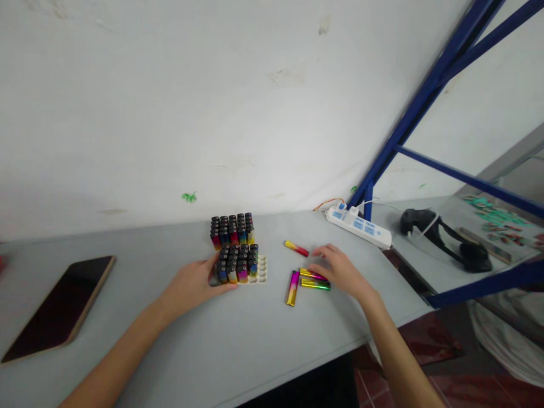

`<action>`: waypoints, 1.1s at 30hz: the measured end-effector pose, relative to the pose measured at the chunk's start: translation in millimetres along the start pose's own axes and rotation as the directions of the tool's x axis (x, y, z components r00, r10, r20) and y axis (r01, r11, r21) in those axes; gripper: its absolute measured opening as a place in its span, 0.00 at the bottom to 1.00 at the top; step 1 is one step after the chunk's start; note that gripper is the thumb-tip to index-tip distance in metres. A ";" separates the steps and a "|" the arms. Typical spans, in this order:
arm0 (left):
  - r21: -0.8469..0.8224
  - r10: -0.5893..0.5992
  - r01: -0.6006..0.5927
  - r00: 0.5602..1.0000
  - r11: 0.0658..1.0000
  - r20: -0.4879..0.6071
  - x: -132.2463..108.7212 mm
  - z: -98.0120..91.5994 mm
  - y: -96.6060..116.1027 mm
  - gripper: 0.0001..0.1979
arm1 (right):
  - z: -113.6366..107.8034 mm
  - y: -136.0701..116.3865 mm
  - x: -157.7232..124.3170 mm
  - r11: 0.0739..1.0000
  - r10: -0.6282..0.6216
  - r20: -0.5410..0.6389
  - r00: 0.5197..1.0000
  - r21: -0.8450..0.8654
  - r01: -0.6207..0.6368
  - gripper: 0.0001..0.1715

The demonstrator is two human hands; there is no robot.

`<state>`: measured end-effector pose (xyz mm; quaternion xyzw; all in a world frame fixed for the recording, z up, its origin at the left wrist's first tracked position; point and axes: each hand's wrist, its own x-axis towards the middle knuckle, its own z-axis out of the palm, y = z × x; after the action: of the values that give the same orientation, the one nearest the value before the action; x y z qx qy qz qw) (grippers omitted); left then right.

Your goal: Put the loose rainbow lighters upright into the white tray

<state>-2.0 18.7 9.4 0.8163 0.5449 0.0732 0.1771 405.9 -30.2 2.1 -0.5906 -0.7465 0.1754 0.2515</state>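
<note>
My left hand wraps round the left end of a white tray with round slots. Its thumb lies along the front edge, and the fingers go out of sight behind the lighters. Upright lighters with black tops and shiny coloured bodies fill most of this tray, while the slots at its right end are bare. My right hand hovers with fingers apart over a yellow-and-magenta metallic sleeve; whether the thumb touches it I cannot tell. Near it lie a gold-and-green sleeve, a magenta-and-gold one and a yellow-and-red one.
Behind the tray stands another block of upright lighters, close to the wall. A dark-screened tablet lies at the left. To the right are a white power strip, a blue metal frame and a black strapped device.
</note>
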 end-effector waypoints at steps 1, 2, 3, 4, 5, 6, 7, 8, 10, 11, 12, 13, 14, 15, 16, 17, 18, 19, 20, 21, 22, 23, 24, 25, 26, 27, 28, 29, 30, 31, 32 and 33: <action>-0.007 0.006 -0.006 1.000 1.000 -0.012 0.3 0.8 -0.9 0.36 | -2.0 0.4 -10.9 1.000 0.020 0.012 1.000 0.002 -0.020 0.13; -0.017 0.008 -0.008 1.000 1.000 -0.025 0.7 1.6 -1.7 0.36 | -3.3 0.4 -19.9 0.999 0.035 0.024 0.999 0.004 -0.035 0.12; -0.029 0.005 -0.007 0.999 1.000 -0.037 1.2 2.4 -2.5 0.36 | -4.0 0.1 -26.6 0.999 0.044 0.033 0.998 0.009 -0.044 0.11; -0.040 0.002 -0.004 0.999 0.999 -0.047 1.7 3.0 -3.3 0.36 | -4.2 -0.3 -30.7 0.999 0.045 0.040 0.998 0.017 -0.045 0.11; -0.050 -0.001 -0.002 0.998 0.999 -0.055 2.2 3.6 -4.0 0.36 | -4.3 -0.9 -32.5 0.999 0.040 0.043 0.998 0.029 -0.041 0.12; -0.057 -0.002 -0.002 0.998 0.998 -0.060 2.7 4.1 -4.6 0.36 | -4.5 -1.5 -32.5 0.998 0.037 0.041 0.999 0.046 -0.039 0.12; -0.065 0.001 -0.005 0.998 0.998 -0.065 3.0 4.4 -5.1 0.36 | -5.0 -2.3 -31.0 0.997 0.041 0.031 0.999 0.071 -0.043 0.13; -0.070 0.003 -0.008 0.997 0.998 -0.071 3.3 4.7 -5.5 0.35 | -5.8 -3.2 -28.4 0.993 0.054 0.019 0.998 0.105 -0.056 0.14; -0.073 0.005 -0.010 0.997 0.997 -0.073 3.4 4.9 -5.8 0.35 | -8.1 -6.5 -20.9 0.975 0.097 -0.017 0.995 0.204 -0.091 0.16; -0.069 0.004 -0.008 0.998 0.998 -0.069 3.3 4.8 -5.8 0.34 | -9.3 -9.4 -15.9 0.960 0.113 -0.051 0.992 0.261 -0.096 0.17; -0.059 0.001 -0.005 0.998 0.998 -0.063 3.0 4.7 -5.6 0.34 | -10.0 -13.2 -10.0 0.943 0.121 -0.093 0.988 0.322 -0.085 0.19; -0.047 0.002 -0.004 0.999 0.999 -0.054 2.7 4.3 -5.2 0.34 | -10.0 -18.2 -2.9 0.920 0.124 -0.136 0.983 0.386 -0.063 0.21; -0.035 0.005 -0.007 0.999 0.999 -0.043 2.3 3.7 -4.5 0.34 | -9.1 -24.3 5.2 0.891 0.131 -0.174 0.976 0.453 -0.039 0.23; -0.026 0.008 -0.009 0.999 1.000 -0.033 1.9 2.9 -3.7 0.34 | -7.2 -31.4 14.4 0.851 0.141 -0.204 0.969 0.525 -0.013 0.24; -0.020 0.008 -0.009 1.000 1.000 -0.024 1.4 2.0 -2.6 0.35 | -4.2 -39.3 24.4 0.797 0.160 -0.214 0.964 0.604 0.002 0.25; -0.017 0.005 -0.005 1.000 1.000 -0.017 0.9 0.9 -1.3 0.35 | -0.3 -47.6 34.8 0.728 0.187 -0.211 0.959 0.685 0.009 0.27; -0.017 -0.001 0.001 1.000 1.000 -0.014 0.4 -0.2 -0.1 0.34 | 4.4 -56.1 45.4 0.650 0.216 -0.206 0.954 0.760 0.016 0.29; -0.020 -0.009 0.008 1.000 1.000 -0.013 0.1 -1.2 1.1 0.34 | 9.7 -64.4 55.6 0.568 0.241 -0.184 0.953 0.823 0.016 0.31; -0.025 -0.015 0.014 1.000 1.000 -0.017 -0.2 -2.0 2.2 0.34 | 15.5 -72.1 65.0 0.493 0.242 -0.148 0.959 0.870 0.010 0.33; -0.035 -0.017 0.016 1.000 0.999 -0.021 -0.4 -2.7 3.0 0.34 | 21.8 -78.9 73.3 0.439 0.220 -0.117 0.968 0.899 0.009 0.34; -0.046 -0.016 0.015 1.000 0.999 -0.027 -0.5 -3.2 3.7 0.33 | 28.4 -84.6 80.0 0.400 0.185 -0.083 0.979 0.917 0.002 0.35; -0.057 -0.015 0.013 0.999 0.998 -0.032 -0.6 -3.5 4.2 0.33 | 35.5 -89.0 85.0 0.378 0.143 -0.055 0.988 0.926 -0.003 0.35; -0.064 -0.017 0.015 0.999 0.998 -0.034 -0.7 -3.7 4.7 0.33 | 42.7 -92.1 88.1 0.371 0.107 -0.031 0.994 0.929 -0.011 0.35; -0.068 -0.021 0.019 0.999 0.998 -0.035 -0.9 -3.9 5.2 0.33 | 50.1 -94.0 89.3 0.375 0.082 -0.003 0.997 0.927 -0.028 0.35; -0.067 -0.026 0.023 0.999 0.997 -0.033 -1.2 -4.1 5.7 0.33 | 57.1 -95.0 88.8 0.389 0.073 0.025 0.997 0.920 -0.052 0.35; -0.065 -0.031 0.029 0.999 0.997 -0.028 -1.6 -4.3 6.3 0.33 | 63.6 -95.4 86.9 0.415 0.081 0.045 0.996 0.907 -0.075 0.35; -0.062 -0.037 0.035 0.999 0.997 -0.022 -2.0 -4.5 7.0 0.34 | 69.2 -95.5 83.9 0.457 0.097 0.054 0.994 0.884 -0.092 0.35; -0.058 -0.042 0.041 0.999 0.997 -0.015 -2.4 -4.9 7.6 0.34 | 73.6 -95.6 80.3 0.511 0.114 0.049 0.992 0.853 -0.101 0.35; -0.054 -0.044 0.044 0.999 0.998 -0.008 -2.8 -5.2 8.2 0.34 | 76.8 -96.1 76.4 0.572 0.129 0.029 0.991 0.815 -0.098 0.35; -0.049 -0.044 0.044 0.999 0.998 -0.001 -3.0 -5.6 8.7 0.34 | 78.8 -97.0 72.8 0.632 0.134 0.001 0.991 0.770 -0.087 0.35; -0.040 -0.044 0.044 0.999 0.998 0.005 -3.2 -5.9 9.0 0.35 | 79.9 -98.5 69.8 0.687 0.129 -0.025 0.991 0.723 -0.071 0.35; -0.030 -0.043 0.043 0.999 0.999 0.009 -3.4 -6.1 9.3 0.35 | 80.2 -100.4 67.4 0.730 0.116 -0.043 0.992 0.681 -0.056 0.34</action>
<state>2.7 13.7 18.7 0.8020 0.5603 0.0742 0.1935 267.6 13.8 4.4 -0.4990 -0.5920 0.4220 0.4717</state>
